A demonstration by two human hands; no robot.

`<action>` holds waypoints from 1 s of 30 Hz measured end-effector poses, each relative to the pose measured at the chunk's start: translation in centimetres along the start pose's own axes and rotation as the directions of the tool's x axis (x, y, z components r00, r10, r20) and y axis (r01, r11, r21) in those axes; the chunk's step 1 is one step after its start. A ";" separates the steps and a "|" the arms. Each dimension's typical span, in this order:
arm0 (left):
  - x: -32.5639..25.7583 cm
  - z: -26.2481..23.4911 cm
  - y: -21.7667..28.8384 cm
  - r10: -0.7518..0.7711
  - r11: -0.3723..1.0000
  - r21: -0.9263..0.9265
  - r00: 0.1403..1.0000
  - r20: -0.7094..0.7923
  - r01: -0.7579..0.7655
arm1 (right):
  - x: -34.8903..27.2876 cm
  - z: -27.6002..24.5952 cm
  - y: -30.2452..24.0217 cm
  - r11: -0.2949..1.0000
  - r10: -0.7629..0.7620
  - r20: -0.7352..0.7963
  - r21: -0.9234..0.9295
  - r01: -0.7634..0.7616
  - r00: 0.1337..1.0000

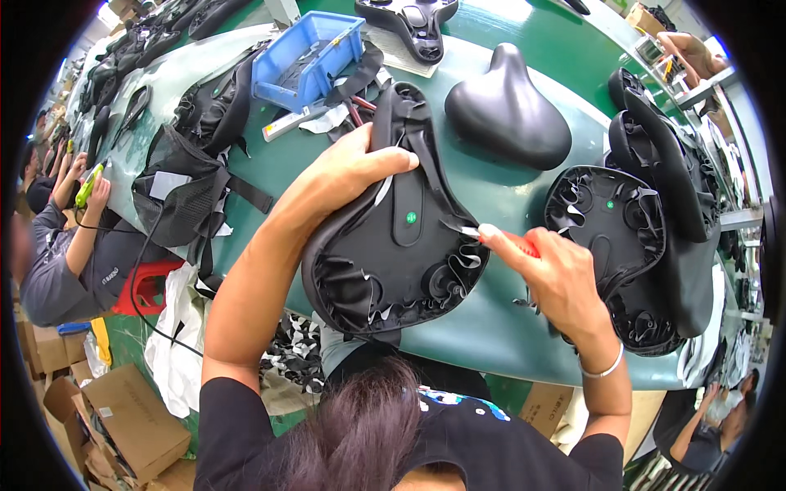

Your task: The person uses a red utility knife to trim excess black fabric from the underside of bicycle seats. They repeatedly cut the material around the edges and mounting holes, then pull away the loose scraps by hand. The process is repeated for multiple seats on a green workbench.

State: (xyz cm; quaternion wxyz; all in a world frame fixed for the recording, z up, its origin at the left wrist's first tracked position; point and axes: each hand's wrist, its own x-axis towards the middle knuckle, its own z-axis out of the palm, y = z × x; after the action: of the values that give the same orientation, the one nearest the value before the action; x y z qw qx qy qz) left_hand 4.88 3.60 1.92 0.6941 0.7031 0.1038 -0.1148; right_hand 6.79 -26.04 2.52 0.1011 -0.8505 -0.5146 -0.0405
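A black bicycle saddle (368,254) lies underside up, its narrow nose pointing away from me and its wide end at the table's near edge. Gathered cover fabric lines its rim, and a green round sticker sits in the middle. My left hand (348,168) grips the nose from the left, thumb across the underside. In my right hand (557,274) is a red-handled utility knife (517,242), its blade touching the fabric along the saddle's right rim. Beyond, a finished saddle (509,110) rests top side up.
Several upturned saddles (606,217) are stacked at the right. A blue bin (307,61) stands at the far left, by another cutter (286,123) and scraps. A black mesh bag (184,188) lies left. A co-worker (74,254) holds a green tool; a cardboard box (135,417) sits below.
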 end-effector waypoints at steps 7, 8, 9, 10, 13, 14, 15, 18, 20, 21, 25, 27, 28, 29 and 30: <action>-1.4 -0.6 -2.8 0.062 0.992 -0.097 0.984 -0.168 -0.079 | -4.9 3.5 -5.8 0.915 0.362 0.121 0.145 -0.377 0.924; -2.6 -0.2 -3.4 0.024 0.989 -0.133 0.970 -0.242 -0.058 | -5.2 4.5 -7.3 0.872 0.419 0.118 0.223 -0.435 0.900; -3.7 0.3 -3.6 0.000 0.983 -0.174 0.951 -0.308 -0.056 | -5.7 4.8 -8.5 0.816 0.467 0.117 0.324 -0.479 0.876; -4.6 0.7 -3.8 -0.028 0.975 -0.215 0.928 -0.372 -0.057 | -6.2 4.8 -9.7 0.749 0.512 0.122 0.420 -0.512 0.850; -7.2 0.9 -5.0 -0.041 0.966 -0.243 0.883 -0.468 -0.083 | -7.0 3.9 -10.8 0.568 0.596 0.240 0.549 -0.614 0.766; -7.7 1.0 -5.3 -0.029 0.957 -0.264 0.871 -0.491 -0.117 | -7.2 3.7 -10.4 0.512 0.606 0.238 0.613 -0.601 0.759; -8.1 1.2 -5.4 -0.021 0.947 -0.287 0.860 -0.511 -0.147 | -6.9 3.6 -9.3 0.559 0.594 0.156 0.625 -0.545 0.789; -9.0 1.8 -5.9 -0.015 0.920 -0.333 0.832 -0.555 -0.206 | -2.2 3.6 -7.2 0.637 0.623 -0.227 0.703 -0.316 0.749; -9.1 2.2 -5.6 0.005 0.907 -0.350 0.837 -0.547 -0.235 | 2.1 3.8 -6.1 0.759 0.455 -0.227 0.605 -0.241 0.861; -9.2 2.1 -6.0 -0.041 0.934 -0.312 0.813 -0.580 -0.175 | 3.2 4.4 -5.0 0.794 0.430 -0.258 0.564 -0.226 0.865; -9.2 1.5 -9.7 0.581 0.765 0.640 0.349 -0.735 0.072 | 3.4 2.5 -1.8 0.353 0.744 -0.075 0.887 -0.297 0.664; -8.2 2.1 -6.7 0.679 0.581 0.807 0.609 -0.411 -0.104 | 3.4 2.3 -2.0 0.336 0.741 -0.077 0.903 -0.269 0.667; -7.5 2.8 -5.0 0.680 0.493 0.842 0.701 -0.215 -0.220 | 3.6 1.9 -3.2 0.326 0.738 -0.027 0.888 -0.323 0.674; -6.4 4.4 -3.6 0.669 0.451 0.823 0.741 -0.055 -0.346 | 3.7 1.9 -4.0 0.293 0.671 0.013 0.914 -0.281 0.741; -5.0 6.0 -2.3 0.653 0.404 0.785 0.749 0.112 -0.469 | 3.9 2.1 -4.8 0.326 0.613 0.003 0.910 -0.257 0.790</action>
State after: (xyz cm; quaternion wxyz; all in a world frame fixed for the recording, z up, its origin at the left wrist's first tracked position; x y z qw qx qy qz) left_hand -0.71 -2.26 1.20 0.3027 0.9294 -0.1261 0.1694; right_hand 4.27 -20.02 1.75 0.6166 -0.7584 -0.1800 0.1108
